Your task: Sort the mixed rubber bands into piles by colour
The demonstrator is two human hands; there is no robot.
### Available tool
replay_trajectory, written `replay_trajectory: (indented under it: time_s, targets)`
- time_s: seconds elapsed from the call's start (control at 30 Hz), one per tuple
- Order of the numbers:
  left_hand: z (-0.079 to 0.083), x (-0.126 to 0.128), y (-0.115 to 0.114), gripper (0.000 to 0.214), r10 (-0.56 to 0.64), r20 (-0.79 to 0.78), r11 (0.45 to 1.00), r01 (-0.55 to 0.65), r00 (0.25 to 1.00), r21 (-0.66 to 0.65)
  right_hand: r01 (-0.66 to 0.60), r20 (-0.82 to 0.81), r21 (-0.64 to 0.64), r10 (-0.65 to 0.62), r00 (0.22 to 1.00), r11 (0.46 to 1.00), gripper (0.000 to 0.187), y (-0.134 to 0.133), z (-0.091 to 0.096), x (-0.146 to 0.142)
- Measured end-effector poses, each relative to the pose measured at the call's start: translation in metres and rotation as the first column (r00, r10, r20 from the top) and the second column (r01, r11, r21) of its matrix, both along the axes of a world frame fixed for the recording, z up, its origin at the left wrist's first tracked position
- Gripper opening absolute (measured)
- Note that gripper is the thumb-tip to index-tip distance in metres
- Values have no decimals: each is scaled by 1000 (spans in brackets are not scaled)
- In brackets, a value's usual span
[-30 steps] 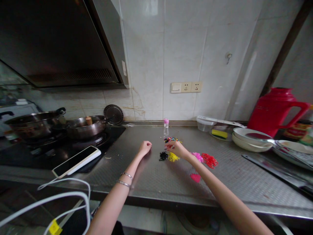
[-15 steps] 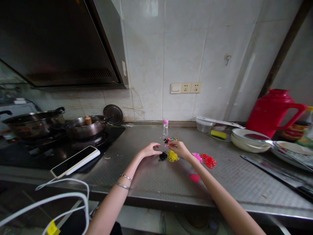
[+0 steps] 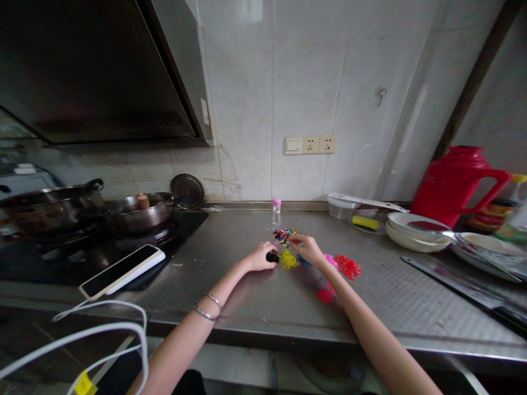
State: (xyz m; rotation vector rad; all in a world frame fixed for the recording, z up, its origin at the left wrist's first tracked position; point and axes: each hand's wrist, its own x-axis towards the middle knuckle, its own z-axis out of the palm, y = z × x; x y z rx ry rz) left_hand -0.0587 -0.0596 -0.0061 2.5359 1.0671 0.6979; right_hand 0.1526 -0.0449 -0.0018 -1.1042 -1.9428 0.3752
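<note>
Small coloured loops lie in heaps on the steel counter (image 3: pixel 263 307): a mixed pile (image 3: pixel 283 235), a yellow heap (image 3: pixel 288 259), a black heap (image 3: pixel 272 256), a pink heap (image 3: pixel 329 259) and a red heap (image 3: pixel 349 267). My left hand (image 3: pixel 259 257) is curled with its fingertips pinched on the black heap. My right hand (image 3: pixel 307 248) rests between the mixed pile and the yellow heap, fingers bent down onto the loops. A small clear bottle with a pink cap (image 3: pixel 276 212) stands behind the mixed pile. A pink object (image 3: pixel 326 295) lies beside my right forearm.
A stove (image 3: pixel 102 249) with two pans (image 3: pixel 135 213) fills the left; a phone (image 3: pixel 122 270) lies on its front edge, white cables (image 3: pixel 99 329) hang below. At right stand a red jug (image 3: pixel 457 184), stacked plates (image 3: pixel 415 230), a sponge (image 3: pixel 366 223) and a clear tub (image 3: pixel 342 207).
My left hand moved right from a loose fist on bare counter to the black heap and pinched it. My right hand drew slightly back from the mixed pile.
</note>
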Motion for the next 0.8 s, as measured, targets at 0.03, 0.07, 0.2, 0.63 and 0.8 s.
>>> replay_trajectory:
  time_s: [0.03, 0.07, 0.2, 0.63, 0.8]
  targets:
    - [-1, 0, 1, 31, 2, -9, 1000, -2, 1000, 11, -2, 0, 1, 2, 1000, 1000, 26, 0, 0, 1]
    - [-1, 0, 1, 26, 4, -17, 1000, -4, 1000, 18, -2, 2, 3, 2, 1000, 1000, 27, 0, 0, 1]
    - [-2, -2, 3, 18, 37, -22, 999, -36, 999, 28, 3, 20, 13, -3, 1000, 1000, 27, 1, -2, 3]
    - [1, -6, 4, 16, 106, -8, 994, -106, 994, -35, 16, 41, 20, -17, 999, 1000, 28, 5, -7, 10]
    - [2, -14, 10, 15, 159, 1, 986, -159, 987, -48, 39, 49, 20, -39, 998, 999, 28, 6, -7, 12]
